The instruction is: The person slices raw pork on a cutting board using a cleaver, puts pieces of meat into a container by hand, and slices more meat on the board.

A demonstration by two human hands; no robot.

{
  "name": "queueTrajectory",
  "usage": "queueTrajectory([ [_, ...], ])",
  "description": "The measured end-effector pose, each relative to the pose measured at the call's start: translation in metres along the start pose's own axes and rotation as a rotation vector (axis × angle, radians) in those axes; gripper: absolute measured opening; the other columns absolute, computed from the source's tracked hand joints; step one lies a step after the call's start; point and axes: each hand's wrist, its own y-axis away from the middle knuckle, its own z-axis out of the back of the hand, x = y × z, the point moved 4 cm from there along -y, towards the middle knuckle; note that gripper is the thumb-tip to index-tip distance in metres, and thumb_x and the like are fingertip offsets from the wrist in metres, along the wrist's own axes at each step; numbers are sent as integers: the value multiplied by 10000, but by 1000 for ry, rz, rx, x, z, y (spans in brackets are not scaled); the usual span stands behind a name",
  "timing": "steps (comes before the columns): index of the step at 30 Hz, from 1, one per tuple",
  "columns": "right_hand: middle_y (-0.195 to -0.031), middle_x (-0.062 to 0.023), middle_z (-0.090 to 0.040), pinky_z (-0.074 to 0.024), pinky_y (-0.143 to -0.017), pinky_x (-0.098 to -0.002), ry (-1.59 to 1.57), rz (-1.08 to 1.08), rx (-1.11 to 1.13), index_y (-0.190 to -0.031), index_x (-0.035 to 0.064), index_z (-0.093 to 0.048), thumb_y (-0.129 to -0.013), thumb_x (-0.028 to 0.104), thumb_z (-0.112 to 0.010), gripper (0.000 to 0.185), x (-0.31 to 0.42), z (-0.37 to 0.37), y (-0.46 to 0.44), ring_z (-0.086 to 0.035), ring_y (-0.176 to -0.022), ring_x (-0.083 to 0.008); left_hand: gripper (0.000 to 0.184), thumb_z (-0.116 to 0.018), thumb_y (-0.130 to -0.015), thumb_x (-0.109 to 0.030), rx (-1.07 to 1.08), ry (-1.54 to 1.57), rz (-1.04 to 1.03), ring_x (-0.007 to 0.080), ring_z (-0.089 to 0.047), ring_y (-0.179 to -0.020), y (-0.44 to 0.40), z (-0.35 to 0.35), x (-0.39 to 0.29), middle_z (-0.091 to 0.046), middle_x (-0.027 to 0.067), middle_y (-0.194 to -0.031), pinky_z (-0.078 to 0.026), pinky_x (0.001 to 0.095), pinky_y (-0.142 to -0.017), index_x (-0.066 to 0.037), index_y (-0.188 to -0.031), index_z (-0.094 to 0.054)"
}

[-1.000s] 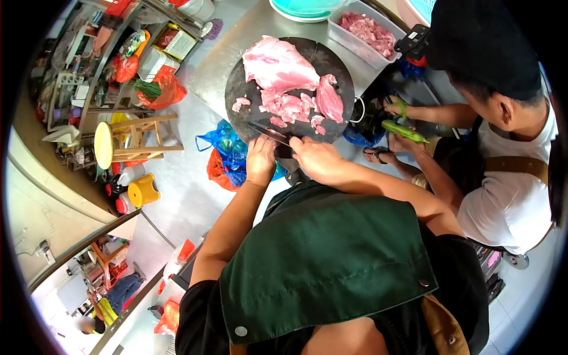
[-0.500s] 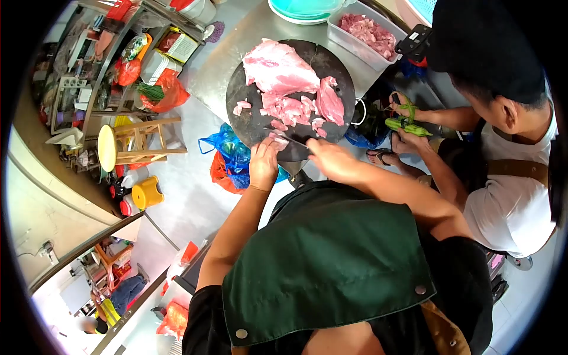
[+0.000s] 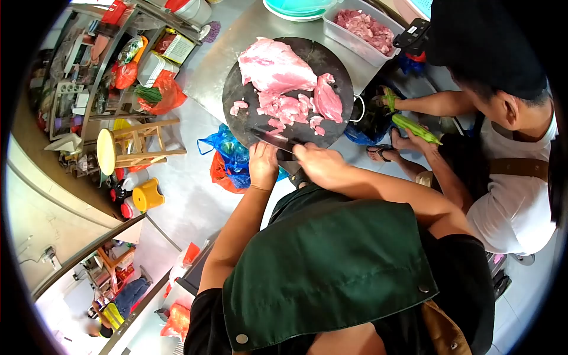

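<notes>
The right hand (image 3: 318,165) is gripping the knife (image 3: 277,140), its fingers wrapping tightly around the handle and hiding it. The blade is slanting leftward from these fingers, passing just ahead of the left fingertips. The left hand (image 3: 262,165) is resting at the near edge of the round chopping board (image 3: 236,127), fingers bent and close together; whether they are pinching a scrap cannot be told.

Small meat pieces (image 3: 276,125) are lying just beyond the left fingers. Farther ahead of both sets of fingers, sliced meat (image 3: 287,106) is sitting below a large joint of raw meat (image 3: 278,65), with a slab (image 3: 327,100) lying to its right. The board is standing on a metal desk (image 3: 216,77); a plastic tub (image 3: 357,51) of cut meat is standing well beyond the right fingers.

Assessment: the joint is probably weighing heavily, soft and slippery, calling for a broad hold underneath. The pieces are likely proving light and limp, best pinned by curled fingertips clear of the edge.
</notes>
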Motion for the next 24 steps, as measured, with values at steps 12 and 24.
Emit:
queueTrajectory([
  [12, -953, -226, -555, -448, -705, -473, 11, -24, -55, -997, 47, -414, -863, 182, -486, 203, -31, -1, 1, -568, -861, -401, 164, -560, -770, -52, -73, 145, 106, 289, -527, -913, 1, 1, 1, -578, 79, -1023, -439, 365, -815, -69, -916, -631],
  [24, -907, -233, -558, -470, -654, -471, 52, 23, -19, -989, 25, -414, -888, 168, -443, 178, -6, 4, 4, -588, -816, -404, 150, -581, -759, -69, -81, 84, 120, 291, -527, -904, 5, -3, 4, -581, 86, -997, -441, 373, -812, -78, -898, -639],
])
